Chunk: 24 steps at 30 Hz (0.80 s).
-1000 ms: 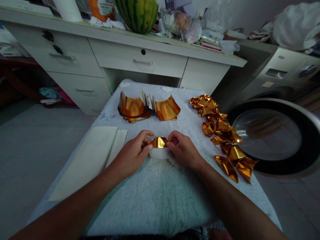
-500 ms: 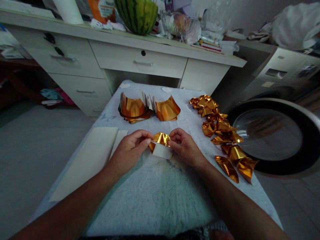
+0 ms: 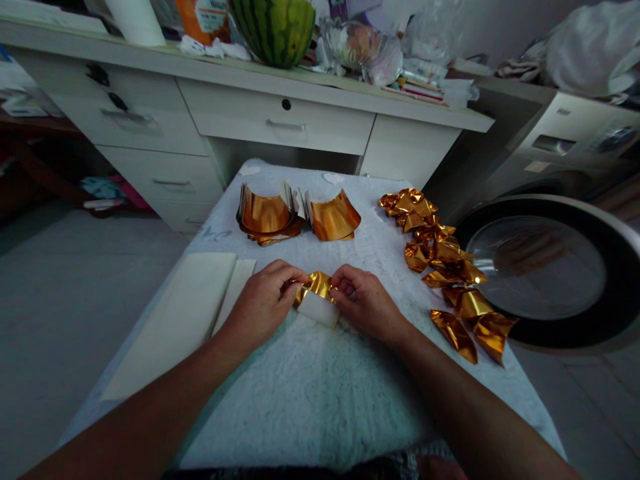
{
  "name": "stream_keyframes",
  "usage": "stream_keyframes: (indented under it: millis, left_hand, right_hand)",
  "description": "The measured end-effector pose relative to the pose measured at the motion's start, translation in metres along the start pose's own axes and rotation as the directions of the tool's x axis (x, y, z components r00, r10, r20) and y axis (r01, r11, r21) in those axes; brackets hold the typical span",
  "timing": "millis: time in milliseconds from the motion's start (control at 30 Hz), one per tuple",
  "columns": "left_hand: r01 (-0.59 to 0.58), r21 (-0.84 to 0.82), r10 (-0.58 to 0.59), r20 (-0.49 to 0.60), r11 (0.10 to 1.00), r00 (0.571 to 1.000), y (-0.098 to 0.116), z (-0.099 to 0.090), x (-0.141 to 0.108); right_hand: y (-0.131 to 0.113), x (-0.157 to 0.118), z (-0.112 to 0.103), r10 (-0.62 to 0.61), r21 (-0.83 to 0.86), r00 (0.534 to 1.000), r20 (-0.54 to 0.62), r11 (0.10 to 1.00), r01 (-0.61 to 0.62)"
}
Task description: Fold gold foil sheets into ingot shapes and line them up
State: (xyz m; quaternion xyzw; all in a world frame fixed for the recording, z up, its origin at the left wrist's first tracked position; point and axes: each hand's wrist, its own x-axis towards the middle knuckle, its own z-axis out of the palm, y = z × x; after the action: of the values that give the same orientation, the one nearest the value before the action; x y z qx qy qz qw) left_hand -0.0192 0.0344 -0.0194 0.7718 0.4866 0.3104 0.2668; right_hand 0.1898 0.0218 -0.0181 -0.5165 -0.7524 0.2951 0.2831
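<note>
Between my hands is a small piece of gold foil paper [image 3: 319, 283] with a white lower flap facing me. My left hand [image 3: 267, 297] pinches its left end between thumb and fingers. The right end is held by my right hand [image 3: 367, 303], with its fingers curled in. Beyond them lie two curved stacks of gold sheets, a left one [image 3: 267, 213] and a right one [image 3: 334, 217]. A row of folded gold foil pieces [image 3: 443, 250] runs down the right side. Long cream paper sheets [image 3: 175, 320] lie left of my left hand.
All this rests on a cloth-covered table [image 3: 310, 400]. Behind it stands a white drawer desk [image 3: 320, 127] bearing a watermelon [image 3: 275, 30] and a glass bowl [image 3: 357, 47]. A washing machine's open round door [image 3: 545, 267] is close to the table's right edge.
The gold piece has tilted, its white flap now slanting down to the right. My right hand has shifted slightly down and left, and its fingers have moved on the foil.
</note>
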Motion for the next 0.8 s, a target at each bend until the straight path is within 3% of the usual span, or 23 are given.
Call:
stream_keyframes:
  millis: [133,400,533,800]
  left_hand:
    - [-0.016,0.053,0.015,0.015,0.998,1.000,0.001,0.002,0.000]
    - [-0.074,0.211,0.054,0.099,0.975,0.994,-0.001,0.011,-0.002]
    - [-0.114,0.262,0.099,0.071,0.958,0.993,-0.001,0.013,-0.003]
    - [-0.218,0.206,0.185,0.168,0.954,0.968,-0.002,0.016,-0.004]
  right_hand:
    - [0.000,-0.001,0.003,-0.049,-0.171,0.999,-0.007,0.984,0.047]
    - [-0.003,-0.001,0.004,-0.060,-0.328,0.995,0.080,0.941,0.083]
    - [-0.004,-0.001,0.001,-0.057,-0.315,0.993,0.104,0.945,0.087]
    - [-0.001,-0.003,-0.012,-0.078,-0.169,0.978,0.191,0.979,0.112]
